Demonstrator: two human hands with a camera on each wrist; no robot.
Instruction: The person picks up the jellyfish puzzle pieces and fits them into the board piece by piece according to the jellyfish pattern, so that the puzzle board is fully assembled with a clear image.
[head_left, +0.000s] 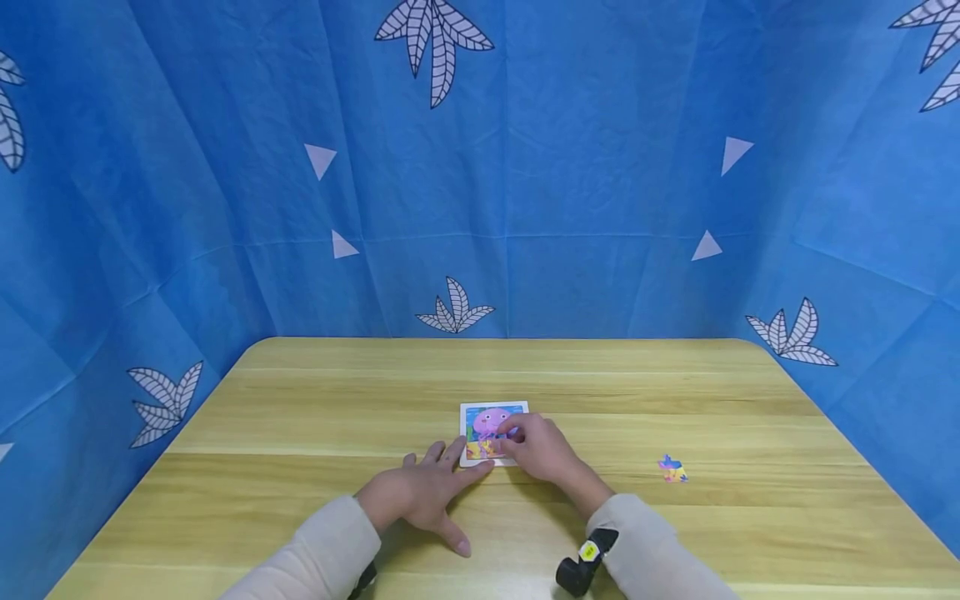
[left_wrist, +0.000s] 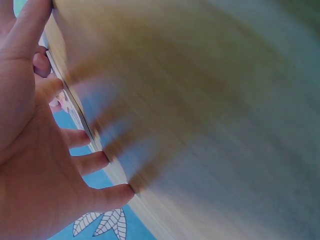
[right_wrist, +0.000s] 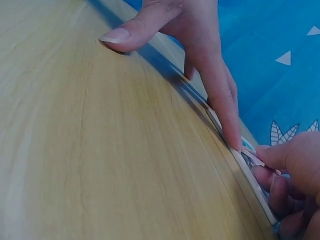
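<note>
A small white-framed jigsaw puzzle [head_left: 472, 417] with a pink jellyfish picture lies flat on the table. My left hand [head_left: 422, 492] rests beside it with fingers spread, the index fingertip at the frame's near edge. Over the puzzle's right part, my right hand [head_left: 546, 450] pinches a thin puzzle piece [right_wrist: 251, 156] between thumb and index finger. That piece is tilted up from the board in the right wrist view, and the fingers cover much of it. In the left wrist view, the left hand [left_wrist: 45, 145] has its fingertips on the tabletop.
One loose puzzle piece [head_left: 672, 469], purple, blue and yellow, lies on the table to the right of the right hand. The wood-grain table [head_left: 337, 392] ends at a blue curtain [head_left: 585, 183] with leaf and triangle prints, at the back and both sides.
</note>
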